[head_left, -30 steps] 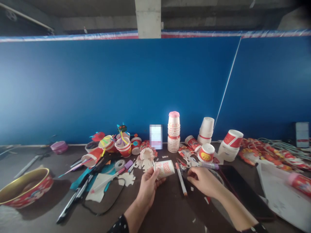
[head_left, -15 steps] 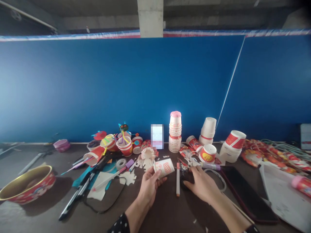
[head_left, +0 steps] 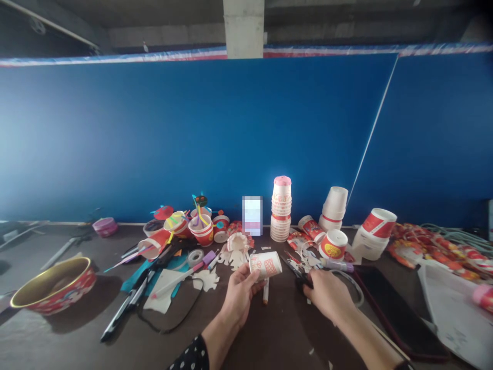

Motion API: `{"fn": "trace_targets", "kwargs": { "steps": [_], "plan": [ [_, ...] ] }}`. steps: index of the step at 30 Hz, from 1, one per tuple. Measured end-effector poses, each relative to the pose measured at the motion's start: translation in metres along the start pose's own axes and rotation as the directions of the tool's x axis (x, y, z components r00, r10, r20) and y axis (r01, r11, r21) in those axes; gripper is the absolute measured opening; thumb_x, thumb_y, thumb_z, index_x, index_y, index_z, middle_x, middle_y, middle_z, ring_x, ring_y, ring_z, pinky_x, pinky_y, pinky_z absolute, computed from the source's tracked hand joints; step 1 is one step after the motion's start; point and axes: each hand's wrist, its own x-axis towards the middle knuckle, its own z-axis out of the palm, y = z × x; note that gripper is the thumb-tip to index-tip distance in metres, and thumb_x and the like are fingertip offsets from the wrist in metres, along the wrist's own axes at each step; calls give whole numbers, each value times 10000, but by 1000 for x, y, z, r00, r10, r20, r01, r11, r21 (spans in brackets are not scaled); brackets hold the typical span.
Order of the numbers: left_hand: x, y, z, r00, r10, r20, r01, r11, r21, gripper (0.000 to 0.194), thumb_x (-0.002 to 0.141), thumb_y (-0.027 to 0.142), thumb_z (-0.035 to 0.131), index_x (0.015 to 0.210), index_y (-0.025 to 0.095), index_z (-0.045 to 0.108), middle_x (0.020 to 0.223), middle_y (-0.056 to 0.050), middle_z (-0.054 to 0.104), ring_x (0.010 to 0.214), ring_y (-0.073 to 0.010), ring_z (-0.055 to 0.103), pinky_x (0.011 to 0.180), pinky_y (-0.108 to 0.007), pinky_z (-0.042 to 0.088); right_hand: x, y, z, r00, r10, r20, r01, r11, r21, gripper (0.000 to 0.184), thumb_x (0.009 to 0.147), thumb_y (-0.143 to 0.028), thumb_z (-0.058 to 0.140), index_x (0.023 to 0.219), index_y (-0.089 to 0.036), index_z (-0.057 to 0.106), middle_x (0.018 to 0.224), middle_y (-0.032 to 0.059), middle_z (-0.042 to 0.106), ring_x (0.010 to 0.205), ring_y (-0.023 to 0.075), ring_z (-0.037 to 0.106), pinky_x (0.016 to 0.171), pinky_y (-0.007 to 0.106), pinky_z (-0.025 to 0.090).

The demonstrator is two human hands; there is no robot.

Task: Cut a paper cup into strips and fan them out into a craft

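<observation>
My left hand (head_left: pixel 239 292) is closed around a small white paper cup (head_left: pixel 265 264) with a red printed pattern, tipped on its side above the table. Partly hidden by the cup, a white marker (head_left: pixel 265 293) lies on the tabletop. My right hand (head_left: pixel 327 293) grips black-handled scissors (head_left: pixel 301 278), whose blades point forward and left towards paper scraps. How far the blades are spread is hard to see. A cut white paper piece (head_left: pixel 206 279) lies left of the cup.
Behind my hands stands a tall cup stack (head_left: pixel 281 223), with more paper cups (head_left: pixel 334 245) to the right. A dark tablet-like slab (head_left: pixel 396 308) lies beside my right arm. A gold-rimmed bowl (head_left: pixel 57 300) and decorated cups (head_left: pixel 202 235) are left. A blue partition (head_left: pixel 246 128) closes the back.
My right hand has drawn the scissors up from among the scraps. The marker has shifted left and is now partly behind the cup. My left hand keeps holding the cup.
</observation>
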Motion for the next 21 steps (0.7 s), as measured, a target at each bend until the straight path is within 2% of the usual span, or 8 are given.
{"fn": "trace_targets", "kwargs": {
  "steps": [3, 5, 7, 11, 14, 17, 19, 21],
  "plan": [
    [2, -1, -1, 1000, 10, -4, -10, 1000, -22, 306, 602, 252, 746, 853, 115, 634, 853, -82, 665, 745, -173, 615, 682, -283, 485, 3, 4, 1, 998, 44, -37, -35, 975, 219, 116, 671, -271, 549, 594, -187, 565, 648, 80, 634, 681, 254, 601, 563, 295, 350],
    [3, -2, -2, 1000, 23, 16, -22, 999, -36, 315, 615, 257, 736, 880, 120, 635, 872, -87, 665, 767, -181, 617, 717, -298, 477, 5, 6, 3, 997, 65, -47, -40, 906, 421, 112, 650, -266, 555, 567, -191, 552, 612, 55, 626, 659, 228, 594, 572, 282, 355],
    [3, -3, -3, 999, 33, 31, -32, 998, -45, 321, 629, 258, 727, 903, 119, 635, 885, -94, 664, 783, -184, 616, 737, -297, 468, 9, 6, 5, 997, 73, -34, -42, 832, 553, 91, 645, -272, 555, 613, -188, 567, 615, 36, 632, 624, 194, 588, 565, 262, 370],
    [4, -5, -4, 999, 39, 37, -37, 998, -56, 323, 639, 250, 722, 917, 112, 631, 901, -108, 662, 810, -196, 613, 750, -298, 462, 12, 2, 12, 998, 47, 28, -54, 743, 667, 162, 685, -325, 523, 696, -172, 573, 554, 0, 599, 459, 129, 522, 444, 221, 355],
    [5, -5, -5, 999, 26, 21, -24, 997, -73, 345, 629, 236, 727, 934, 113, 623, 927, -114, 657, 826, -206, 612, 769, -321, 466, 10, -5, 16, 996, 21, 88, -80, 649, 756, 215, 700, -381, 537, 657, -171, 537, 426, -53, 469, 366, 94, 421, 381, 204, 313],
    [5, -4, -6, 1000, 17, 19, -15, 994, -105, 351, 640, 225, 713, 959, 125, 607, 976, -113, 645, 860, -211, 606, 790, -342, 467, 6, -12, 21, 993, 7, 118, -103, 539, 836, 236, 688, -393, 577, 625, -183, 487, 390, -87, 378, 336, 77, 363, 357, 197, 297],
    [4, -3, -5, 1000, -7, 23, 10, 991, -131, 332, 652, 219, 696, 958, 138, 598, 1010, -108, 636, 900, -220, 596, 811, -363, 463, 4, -17, 24, 997, -26, 75, -49, 539, 841, 226, 681, -386, 591, 643, -188, 489, 440, -73, 443, 344, 84, 396, 355, 202, 309],
    [3, -3, -3, 999, -48, 20, 50, 987, -153, 308, 663, 207, 678, 951, 148, 588, 1028, -104, 629, 923, -225, 589, 824, -391, 460, 2, -21, 25, 998, -68, 6, 33, 566, 824, 207, 691, -383, 581, 678, -194, 497, 540, -36, 547, 422, 120, 505, 391, 212, 364]
  ]
}}
